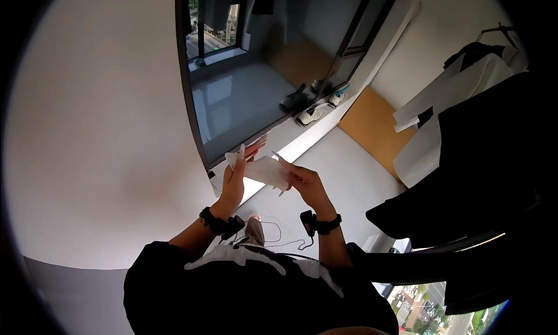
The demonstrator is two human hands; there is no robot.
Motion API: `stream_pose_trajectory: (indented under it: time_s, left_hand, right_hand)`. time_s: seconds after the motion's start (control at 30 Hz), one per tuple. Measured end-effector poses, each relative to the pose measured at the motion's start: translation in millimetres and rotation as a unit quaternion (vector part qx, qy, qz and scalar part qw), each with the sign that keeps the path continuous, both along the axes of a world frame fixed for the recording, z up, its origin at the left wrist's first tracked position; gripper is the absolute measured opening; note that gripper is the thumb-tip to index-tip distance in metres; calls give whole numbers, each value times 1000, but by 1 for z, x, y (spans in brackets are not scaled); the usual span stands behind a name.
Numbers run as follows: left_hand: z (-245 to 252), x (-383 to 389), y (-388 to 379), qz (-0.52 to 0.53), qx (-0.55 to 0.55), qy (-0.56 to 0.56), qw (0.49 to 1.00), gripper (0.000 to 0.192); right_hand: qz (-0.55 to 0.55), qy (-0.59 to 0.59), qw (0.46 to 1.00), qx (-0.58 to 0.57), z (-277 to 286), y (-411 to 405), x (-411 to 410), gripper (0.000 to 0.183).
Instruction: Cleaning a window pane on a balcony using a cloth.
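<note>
A crumpled white tissue or wipe (266, 171) stretches between my two hands, in front of the window sill. My left hand (235, 178) holds its left end between the thumb and the raised fingers. Its right end is pinched by my right hand (303, 180), with the fingertips partly hidden behind the sheet. Loose corners stick out past both hands. Each wrist carries a black strap with a small black device, the left device (232, 227) and the right device (308, 223), and thin cables run down from them.
Beyond my hands is a dark-framed window (261, 73) with reflections in its glass. A white sneaker (308, 116) and another shoe (337, 99) stand on the white sill (283, 139). Clothes (436, 117) hang at the right, near a tan panel (375, 130). A plain wall (100, 139) rises at the left.
</note>
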State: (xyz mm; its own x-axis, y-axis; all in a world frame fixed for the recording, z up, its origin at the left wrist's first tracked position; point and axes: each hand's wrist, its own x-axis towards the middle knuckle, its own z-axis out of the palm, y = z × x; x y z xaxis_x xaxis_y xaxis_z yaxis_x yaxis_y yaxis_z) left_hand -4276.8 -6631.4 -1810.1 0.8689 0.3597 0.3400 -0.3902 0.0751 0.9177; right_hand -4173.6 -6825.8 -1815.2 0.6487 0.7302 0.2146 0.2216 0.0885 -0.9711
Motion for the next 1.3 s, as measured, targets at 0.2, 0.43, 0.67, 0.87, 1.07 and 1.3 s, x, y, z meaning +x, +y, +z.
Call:
stream_pose_trajectory:
  time_s: [0.2, 0.43, 0.67, 0.87, 1.07, 1.3]
  left_hand:
    - [11, 114, 0, 23, -9, -58, 998, 62]
    - [56, 209, -15, 2, 113, -93, 989, 52]
    - [59, 257, -16, 108, 32, -91, 989, 50]
    - [49, 288, -27, 227, -32, 58, 972, 54]
    - [51, 314, -49, 427, 49, 36, 902, 48]
    - [54, 287, -27, 599, 197, 26, 776, 30]
  right_hand:
    - [64, 122, 990, 0, 2, 3, 121, 41]
    - [88, -97, 986, -103, 1, 25, 195, 75]
    - [181, 7, 981, -68, -36, 61, 269, 18]
    - [308, -93, 943, -89, -23, 51, 366, 19]
    - [204, -98, 968, 110, 2, 57, 395, 33]
    - [212, -342, 906, 132, 49, 84, 398, 34]
